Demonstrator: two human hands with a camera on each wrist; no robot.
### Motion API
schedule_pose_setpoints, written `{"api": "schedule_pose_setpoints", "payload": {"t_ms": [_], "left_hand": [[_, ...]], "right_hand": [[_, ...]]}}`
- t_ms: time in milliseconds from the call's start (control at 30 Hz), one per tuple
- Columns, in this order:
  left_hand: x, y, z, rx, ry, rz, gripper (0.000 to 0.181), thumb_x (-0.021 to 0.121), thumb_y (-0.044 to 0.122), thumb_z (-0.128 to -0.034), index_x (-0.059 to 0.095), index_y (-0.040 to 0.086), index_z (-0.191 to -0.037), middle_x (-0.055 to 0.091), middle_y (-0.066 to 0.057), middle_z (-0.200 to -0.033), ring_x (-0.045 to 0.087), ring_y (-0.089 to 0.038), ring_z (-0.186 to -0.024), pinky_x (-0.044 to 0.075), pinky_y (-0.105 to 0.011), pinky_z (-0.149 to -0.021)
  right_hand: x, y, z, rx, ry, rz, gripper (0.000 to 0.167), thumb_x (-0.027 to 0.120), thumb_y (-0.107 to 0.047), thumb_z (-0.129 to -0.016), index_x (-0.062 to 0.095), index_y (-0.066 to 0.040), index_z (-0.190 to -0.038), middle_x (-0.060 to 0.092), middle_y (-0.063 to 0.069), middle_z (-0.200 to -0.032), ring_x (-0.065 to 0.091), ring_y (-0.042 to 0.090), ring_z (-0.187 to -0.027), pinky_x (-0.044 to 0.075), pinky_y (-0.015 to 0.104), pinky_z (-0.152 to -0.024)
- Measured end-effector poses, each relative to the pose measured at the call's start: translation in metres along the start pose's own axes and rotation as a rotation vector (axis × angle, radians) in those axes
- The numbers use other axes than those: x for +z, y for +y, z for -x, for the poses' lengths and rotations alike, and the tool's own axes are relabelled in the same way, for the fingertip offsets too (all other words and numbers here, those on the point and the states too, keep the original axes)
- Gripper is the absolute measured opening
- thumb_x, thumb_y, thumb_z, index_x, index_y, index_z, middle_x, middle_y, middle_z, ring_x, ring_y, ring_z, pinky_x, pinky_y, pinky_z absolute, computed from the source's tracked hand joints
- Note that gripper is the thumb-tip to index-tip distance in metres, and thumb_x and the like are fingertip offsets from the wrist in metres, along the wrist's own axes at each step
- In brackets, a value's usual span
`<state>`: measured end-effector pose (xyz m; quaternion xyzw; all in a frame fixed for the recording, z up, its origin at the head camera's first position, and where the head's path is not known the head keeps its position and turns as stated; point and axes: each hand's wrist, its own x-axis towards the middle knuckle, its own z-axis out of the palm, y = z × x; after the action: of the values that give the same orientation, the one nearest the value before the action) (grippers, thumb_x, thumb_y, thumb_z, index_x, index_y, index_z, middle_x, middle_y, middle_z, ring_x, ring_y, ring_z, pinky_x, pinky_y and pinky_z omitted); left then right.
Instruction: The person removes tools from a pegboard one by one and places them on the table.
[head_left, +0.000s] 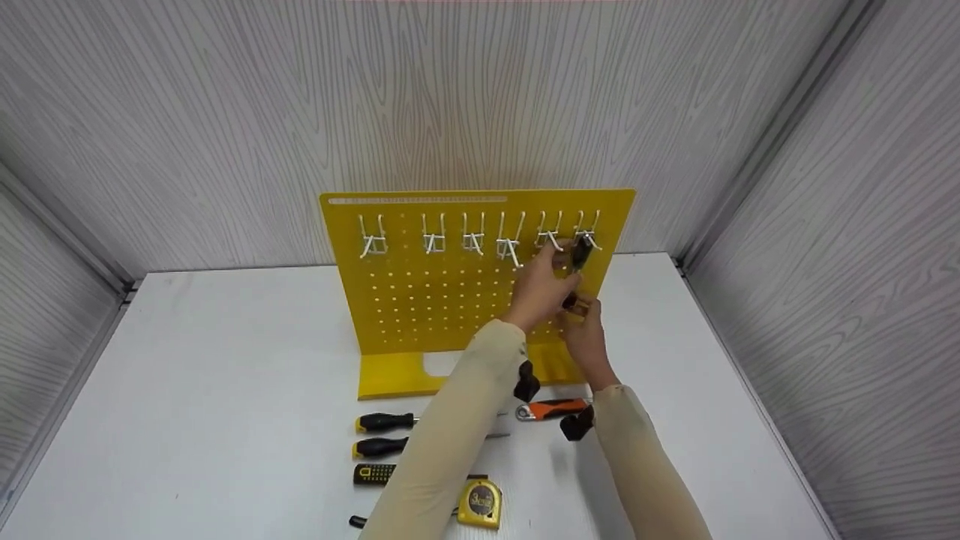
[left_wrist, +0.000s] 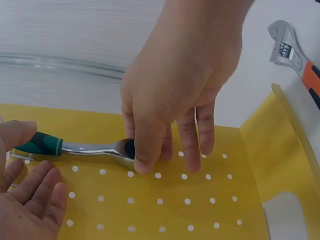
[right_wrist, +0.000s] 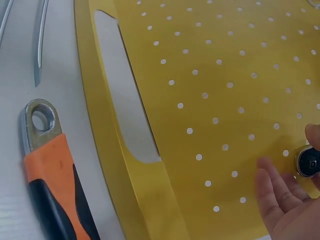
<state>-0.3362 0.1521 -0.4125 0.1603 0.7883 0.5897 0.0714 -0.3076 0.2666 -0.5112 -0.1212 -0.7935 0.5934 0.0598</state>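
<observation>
A ratchet wrench (left_wrist: 90, 148) with a green handle and a chrome shaft hangs upright against the yellow pegboard (head_left: 442, 300), its handle end up at the rightmost hook (head_left: 587, 232). My left hand (head_left: 541, 289) holds the handle between thumb and fingers, seen at the lower left of the left wrist view. Lower down, my right hand (left_wrist: 180, 75) pinches the wrench's round head, its other fingers pointing down the board. The right wrist view shows the black face of that ratchet head (right_wrist: 309, 162) at the right edge. Whether the handle sits fully on the hook is hidden.
On the white table before the board lie an orange-and-black adjustable wrench (head_left: 555, 409), two screwdrivers (head_left: 384, 422), a black-and-yellow tool (head_left: 373, 474) and a yellow tape measure (head_left: 480, 504). Several white double hooks (head_left: 433, 241) line the board's top. My left sleeve covers part of the tools.
</observation>
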Motion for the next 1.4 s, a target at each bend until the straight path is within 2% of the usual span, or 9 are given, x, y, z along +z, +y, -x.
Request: {"api": "schedule_pose_setpoints", "payload": {"t_ms": [233,400,567,700,833,933,1133,1233,1400], "left_hand": [[0.004,0.0,-0.002,0.012,0.011,0.067,0.043,0.064,0.017,-0.093,0.047,0.02,-0.133,0.061,-0.004,-0.127,0.058,-0.015,-0.115,0.047,-0.035,-0.1],[0.007,0.0,0.0,0.02,0.001,0.058,0.038,0.061,0.019,-0.0943,0.05,0.018,-0.131,0.061,-0.005,-0.131,0.06,-0.016,-0.113,0.048,-0.033,-0.1],[0.007,0.0,0.0,0.012,0.003,0.067,0.038,0.06,0.019,-0.0952,0.052,0.018,-0.133,0.06,-0.005,-0.134,0.059,-0.016,-0.117,0.047,-0.033,-0.101],[0.007,0.0,0.0,-0.006,0.026,0.068,0.037,0.06,0.018,-0.0953,0.054,0.016,-0.132,0.063,-0.005,-0.127,0.061,-0.016,-0.107,0.051,-0.031,-0.093],[0.008,0.0,0.0,-0.004,0.056,0.053,0.035,0.061,0.017,-0.0947,0.057,0.013,-0.129,0.065,-0.004,-0.12,0.062,-0.015,-0.102,0.051,-0.03,-0.089],[0.01,0.0,0.001,0.001,0.072,0.043,0.033,0.062,0.017,-0.0942,0.058,0.013,-0.126,0.065,-0.004,-0.118,0.06,-0.014,-0.102,0.051,-0.029,-0.089],[0.013,0.002,0.002,0.027,0.089,-0.002,0.03,0.063,0.017,-0.0933,0.06,0.015,-0.123,0.064,-0.001,-0.113,0.058,-0.011,-0.094,0.049,-0.026,-0.08],[0.014,0.003,0.004,0.031,0.084,-0.015,0.03,0.063,0.017,-0.0931,0.06,0.017,-0.122,0.064,0.001,-0.11,0.058,-0.01,-0.093,0.049,-0.024,-0.078],[0.013,0.005,0.007,0.072,0.082,-0.036,0.029,0.064,0.017,-0.0926,0.061,0.018,-0.121,0.064,-0.001,-0.106,0.059,-0.012,-0.082,0.049,-0.023,-0.068]], "right_hand": [[0.003,-0.002,0.0,0.004,0.026,-0.018,0.048,0.055,-0.019,-0.098,0.029,-0.009,-0.137,0.043,0.013,-0.138,0.051,0.026,-0.12,0.049,0.041,-0.098],[0.003,0.001,0.001,-0.018,0.058,-0.058,0.042,0.054,-0.028,-0.099,0.035,-0.009,-0.132,0.05,0.011,-0.13,0.058,0.025,-0.108,0.051,0.042,-0.094],[0.004,0.004,0.006,-0.102,0.104,0.046,0.04,0.054,-0.03,-0.099,0.04,-0.007,-0.128,0.055,0.013,-0.123,0.06,0.024,-0.104,0.054,0.038,-0.088],[0.006,0.006,0.011,-0.167,0.138,0.128,0.036,0.055,-0.025,-0.099,0.043,-0.005,-0.126,0.059,0.016,-0.118,0.062,0.025,-0.101,0.055,0.036,-0.082],[0.006,0.008,0.016,-0.182,0.147,0.181,0.034,0.056,-0.025,-0.098,0.045,-0.006,-0.124,0.063,0.015,-0.112,0.063,0.023,-0.095,0.054,0.035,-0.076],[0.006,0.008,0.019,-0.179,0.13,0.196,0.034,0.056,-0.025,-0.098,0.046,-0.007,-0.124,0.064,0.014,-0.11,0.064,0.023,-0.091,0.055,0.034,-0.075],[0.003,0.006,0.025,-0.188,0.138,0.214,0.035,0.057,-0.025,-0.097,0.046,-0.007,-0.125,0.064,0.014,-0.109,0.064,0.022,-0.089,0.055,0.034,-0.074],[0.001,0.007,0.027,-0.218,0.155,0.24,0.035,0.058,-0.025,-0.097,0.047,-0.008,-0.125,0.065,0.014,-0.108,0.064,0.022,-0.089,0.055,0.033,-0.074],[-0.003,0.007,0.031,-0.299,0.172,0.256,0.033,0.06,-0.024,-0.096,0.049,-0.007,-0.123,0.067,0.013,-0.107,0.065,0.022,-0.087,0.055,0.034,-0.073]]}}
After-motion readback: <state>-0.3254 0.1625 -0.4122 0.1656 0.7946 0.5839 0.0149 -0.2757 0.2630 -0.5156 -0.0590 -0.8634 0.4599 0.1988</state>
